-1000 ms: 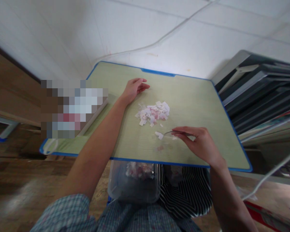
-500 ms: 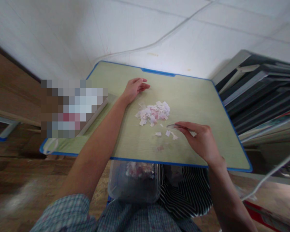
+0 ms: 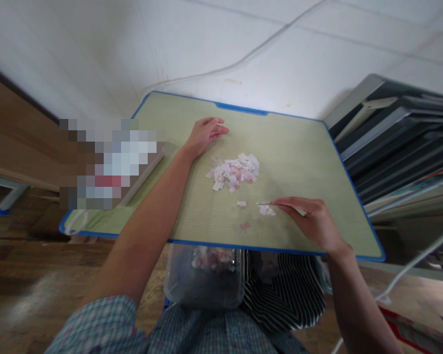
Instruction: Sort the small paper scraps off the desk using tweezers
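My right hand pinches a thin, flat, greyish tool whose kind I cannot make out. Its tip is over a small cluster of white paper scraps towards the front of the table. One loose scrap lies left of that cluster, and a pinkish one nearer the edge. Behind them sits a larger heap of white and pink paper scraps. My left hand rests on the tabletop beyond the heap, fingers loosely stretched out and holding nothing.
The pale green table has a blue rim and stands against a white wall. Below its front edge are a clear plastic tub with scraps inside and a black-and-white striped cloth. Dark folded panels lean at right; a blurred-out box lies left.
My right hand has moved slightly right and towards me with the thin tool. Scraps under it are now bunched closer together. My left hand stays in place.
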Demonstrator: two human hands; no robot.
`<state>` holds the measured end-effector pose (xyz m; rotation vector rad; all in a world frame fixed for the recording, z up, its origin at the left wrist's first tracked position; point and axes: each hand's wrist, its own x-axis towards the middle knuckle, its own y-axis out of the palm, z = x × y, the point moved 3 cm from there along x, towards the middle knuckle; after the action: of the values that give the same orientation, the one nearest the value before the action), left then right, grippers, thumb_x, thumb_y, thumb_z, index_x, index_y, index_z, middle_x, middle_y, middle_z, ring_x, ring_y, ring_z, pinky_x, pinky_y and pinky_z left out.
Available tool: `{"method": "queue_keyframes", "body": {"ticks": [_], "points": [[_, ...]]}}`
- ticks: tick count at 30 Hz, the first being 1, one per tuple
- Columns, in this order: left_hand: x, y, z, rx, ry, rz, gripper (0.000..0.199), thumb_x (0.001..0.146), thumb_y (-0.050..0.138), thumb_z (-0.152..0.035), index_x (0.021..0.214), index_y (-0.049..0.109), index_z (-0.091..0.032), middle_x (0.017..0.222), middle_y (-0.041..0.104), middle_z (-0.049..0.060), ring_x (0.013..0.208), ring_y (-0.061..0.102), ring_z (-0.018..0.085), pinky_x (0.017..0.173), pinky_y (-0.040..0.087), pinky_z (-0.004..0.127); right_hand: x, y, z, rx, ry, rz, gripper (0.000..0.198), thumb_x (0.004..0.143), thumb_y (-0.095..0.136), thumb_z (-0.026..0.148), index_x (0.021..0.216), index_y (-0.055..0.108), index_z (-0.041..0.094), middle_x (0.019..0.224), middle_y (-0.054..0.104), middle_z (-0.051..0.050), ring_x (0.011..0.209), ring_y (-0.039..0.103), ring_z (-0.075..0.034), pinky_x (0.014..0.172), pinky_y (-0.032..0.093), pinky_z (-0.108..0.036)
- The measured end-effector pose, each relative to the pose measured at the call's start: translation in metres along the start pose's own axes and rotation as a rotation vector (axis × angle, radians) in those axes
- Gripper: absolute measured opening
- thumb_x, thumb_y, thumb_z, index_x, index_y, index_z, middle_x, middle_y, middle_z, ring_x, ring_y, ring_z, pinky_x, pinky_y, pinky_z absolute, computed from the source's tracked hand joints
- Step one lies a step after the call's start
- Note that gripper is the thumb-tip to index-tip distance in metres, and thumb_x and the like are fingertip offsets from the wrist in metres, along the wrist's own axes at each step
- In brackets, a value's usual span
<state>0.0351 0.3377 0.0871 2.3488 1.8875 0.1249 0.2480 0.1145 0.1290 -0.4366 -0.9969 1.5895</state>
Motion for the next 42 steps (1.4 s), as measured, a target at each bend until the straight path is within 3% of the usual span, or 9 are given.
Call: {"method": "queue_keyframes", "body": {"ticks": [6, 14, 32, 36, 42], "points": [[0.001, -0.001, 0.001, 0.016, 0.008, -0.005, 0.019, 0.087, 0.045, -0.032, 0.087, 0.057, -0.016, 0.077, 0.068, 0.005, 0.084, 0.066, 0.014, 0.087, 0.048, 0.029, -0.019, -0.015, -0.007, 0.017, -0.038, 0.067, 0.021, 0.084, 0.053, 0.015, 0.089, 0.072, 0.022, 0.084, 0.075, -0.001, 0.075, 0.07, -0.015, 0.068, 0.056, -0.022], [0.004, -0.003, 0.004, 0.01, 0.02, 0.005, 0.02, 0.086, 0.046, -0.033, 0.087, 0.056, -0.016, 0.076, 0.068, 0.004, 0.083, 0.066, 0.013, 0.087, 0.048, 0.028, -0.025, -0.013, -0.015, 0.072, -0.088, 0.009, 0.021, 0.086, 0.053, 0.015, 0.094, 0.072, 0.021, 0.087, 0.074, -0.003, 0.079, 0.07, -0.015, 0.07, 0.055, -0.023], [0.004, -0.003, 0.004, -0.005, 0.03, 0.015, 0.02, 0.086, 0.047, -0.033, 0.086, 0.056, -0.015, 0.075, 0.067, 0.004, 0.085, 0.066, 0.014, 0.091, 0.046, 0.03, -0.095, -0.02, 0.002, 0.127, 0.013, 0.049, 0.03, 0.086, 0.054, 0.014, 0.105, 0.068, 0.031, 0.094, 0.073, -0.003, 0.086, 0.069, -0.019, 0.072, 0.058, -0.027], [0.003, -0.003, 0.004, -0.015, 0.036, 0.018, 0.019, 0.086, 0.047, -0.032, 0.086, 0.056, -0.016, 0.074, 0.067, 0.003, 0.082, 0.066, 0.013, 0.09, 0.046, 0.03, -0.104, -0.021, 0.003, 0.114, 0.08, 0.055, 0.036, 0.085, 0.05, 0.009, 0.105, 0.069, 0.031, 0.096, 0.073, -0.004, 0.088, 0.069, -0.021, 0.076, 0.058, -0.027], [0.004, -0.003, 0.005, -0.008, 0.041, 0.016, 0.019, 0.086, 0.047, -0.033, 0.087, 0.056, -0.016, 0.074, 0.068, 0.003, 0.082, 0.066, 0.013, 0.089, 0.046, 0.03, -0.107, -0.029, 0.003, 0.102, 0.071, 0.088, 0.033, 0.084, 0.053, 0.012, 0.106, 0.068, 0.033, 0.095, 0.073, -0.001, 0.087, 0.069, -0.019, 0.073, 0.058, -0.025]]}}
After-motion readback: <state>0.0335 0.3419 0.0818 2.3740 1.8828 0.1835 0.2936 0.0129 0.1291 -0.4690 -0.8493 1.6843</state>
